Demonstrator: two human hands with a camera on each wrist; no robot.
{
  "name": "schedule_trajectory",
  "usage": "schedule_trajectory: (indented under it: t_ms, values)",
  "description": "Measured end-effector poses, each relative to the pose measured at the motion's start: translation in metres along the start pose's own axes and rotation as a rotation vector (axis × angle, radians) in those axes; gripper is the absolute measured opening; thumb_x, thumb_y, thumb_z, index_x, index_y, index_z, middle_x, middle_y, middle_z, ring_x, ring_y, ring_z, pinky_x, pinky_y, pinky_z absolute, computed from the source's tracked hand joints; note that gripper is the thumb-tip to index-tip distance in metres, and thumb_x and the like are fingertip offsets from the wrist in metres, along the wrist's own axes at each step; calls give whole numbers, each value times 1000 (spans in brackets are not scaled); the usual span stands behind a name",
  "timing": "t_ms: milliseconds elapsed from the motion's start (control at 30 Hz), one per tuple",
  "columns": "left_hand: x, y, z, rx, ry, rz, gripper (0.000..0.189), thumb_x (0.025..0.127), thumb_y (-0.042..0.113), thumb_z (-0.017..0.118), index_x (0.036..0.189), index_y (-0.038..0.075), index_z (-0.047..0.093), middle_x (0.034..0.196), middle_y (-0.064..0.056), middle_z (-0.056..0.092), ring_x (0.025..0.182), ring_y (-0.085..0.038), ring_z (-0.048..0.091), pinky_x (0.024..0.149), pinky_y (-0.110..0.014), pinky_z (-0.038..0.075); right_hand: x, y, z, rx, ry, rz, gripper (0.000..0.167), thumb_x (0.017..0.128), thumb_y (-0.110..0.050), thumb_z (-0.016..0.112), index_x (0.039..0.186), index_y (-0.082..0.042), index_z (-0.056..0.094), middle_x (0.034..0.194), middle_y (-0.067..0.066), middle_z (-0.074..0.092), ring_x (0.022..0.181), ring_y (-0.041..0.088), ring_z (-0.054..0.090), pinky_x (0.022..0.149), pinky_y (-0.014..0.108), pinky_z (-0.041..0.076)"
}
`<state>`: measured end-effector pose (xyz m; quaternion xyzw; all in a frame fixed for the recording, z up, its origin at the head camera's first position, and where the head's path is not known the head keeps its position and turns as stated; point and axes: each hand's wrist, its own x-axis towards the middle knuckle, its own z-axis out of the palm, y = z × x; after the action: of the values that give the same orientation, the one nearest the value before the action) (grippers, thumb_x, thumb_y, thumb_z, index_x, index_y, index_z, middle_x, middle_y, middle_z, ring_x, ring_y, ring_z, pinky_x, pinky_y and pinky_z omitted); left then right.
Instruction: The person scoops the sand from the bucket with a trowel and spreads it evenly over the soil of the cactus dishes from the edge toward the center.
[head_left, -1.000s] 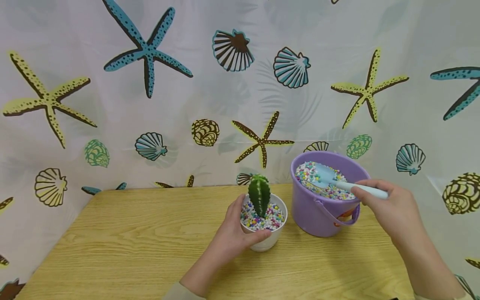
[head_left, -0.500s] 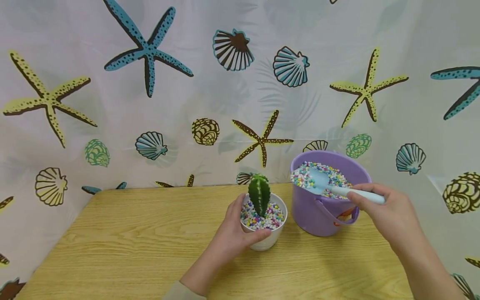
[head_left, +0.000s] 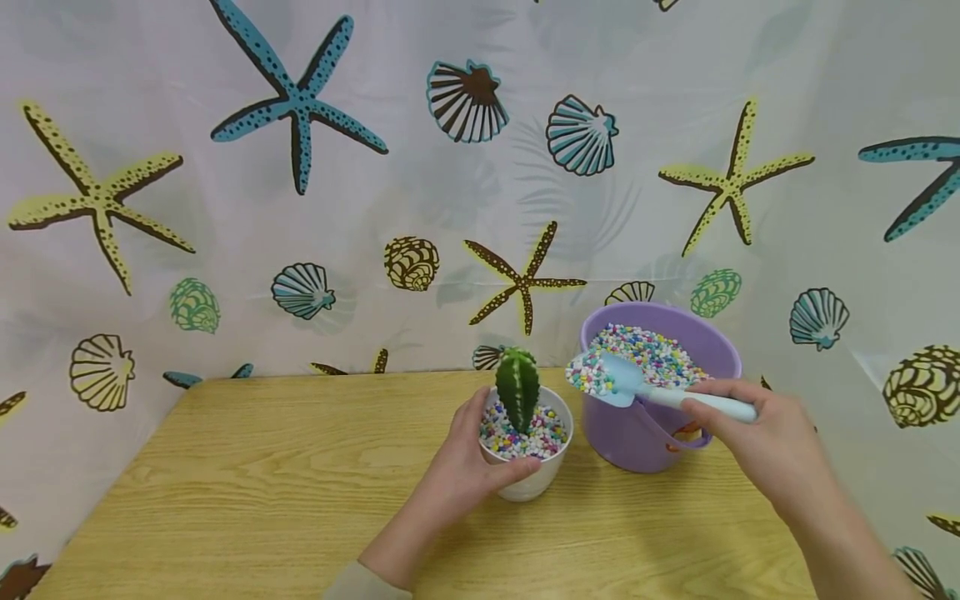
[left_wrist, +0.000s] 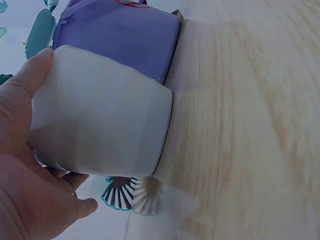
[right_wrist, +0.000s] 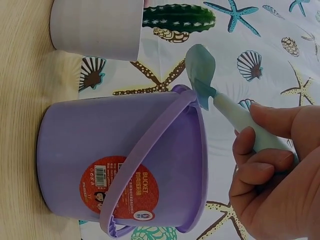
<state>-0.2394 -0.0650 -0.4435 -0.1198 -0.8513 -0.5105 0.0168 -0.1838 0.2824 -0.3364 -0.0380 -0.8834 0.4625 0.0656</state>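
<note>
My left hand grips a white pot from its left side, thumb along the front and fingers behind. In the pot a green cactus stands upright among multicoloured pebbles. My right hand holds a light-blue toy shovel by its handle. Its blade, heaped with small coloured pebbles, hangs over the left rim of a purple bucket, just right of the pot. More pebbles fill much of the bucket.
Pot and bucket stand close together on a wooden table, toward its back edge. A white curtain printed with starfish and shells hangs behind. The bucket's handle hangs down at its side, across a red label.
My right hand has lifted the shovel out of the bucket's pebbles and moved it left, its blade now loaded and past the rim. The left hand and pot have stayed in place.
</note>
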Motion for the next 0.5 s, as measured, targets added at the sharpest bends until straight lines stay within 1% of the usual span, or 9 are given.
schedule_trajectory:
  t_ms: [100, 233, 367, 500]
  values:
    - [1, 0, 0, 7, -1, -7, 127, 83, 51, 98, 175, 7, 22, 173, -23, 33, 154, -43, 42, 126, -64, 35, -1, 0, 2, 23, -14, -1, 54, 100, -54, 81, 136, -14, 78, 109, -2, 80, 101, 20, 55, 77, 31, 46]
    - [1, 0, -2, 14, -7, -15, 127, 83, 51, 98, 175, 7, 22, 173, -23, 33, 154, -43, 43, 125, -64, 35, -3, 1, 6, 33, -33, 2, 53, 101, -53, 81, 137, -15, 78, 106, -4, 83, 103, 18, 59, 78, 30, 47]
    - [1, 0, -3, 6, -11, -15, 127, 84, 51, 98, 175, 7, 22, 173, -23, 33, 154, -44, 42, 125, -65, 34, -5, 1, 9, 14, -42, 1, 54, 100, -54, 80, 139, -16, 77, 113, -2, 82, 104, 20, 58, 78, 31, 47]
    - [1, 1, -4, -4, -13, -19, 126, 84, 50, 98, 175, 7, 22, 173, -23, 32, 154, -44, 43, 125, -65, 35, -6, 0, 12, 3, -35, -3, 52, 99, -54, 82, 136, -18, 79, 122, 1, 78, 105, 22, 54, 79, 32, 47]
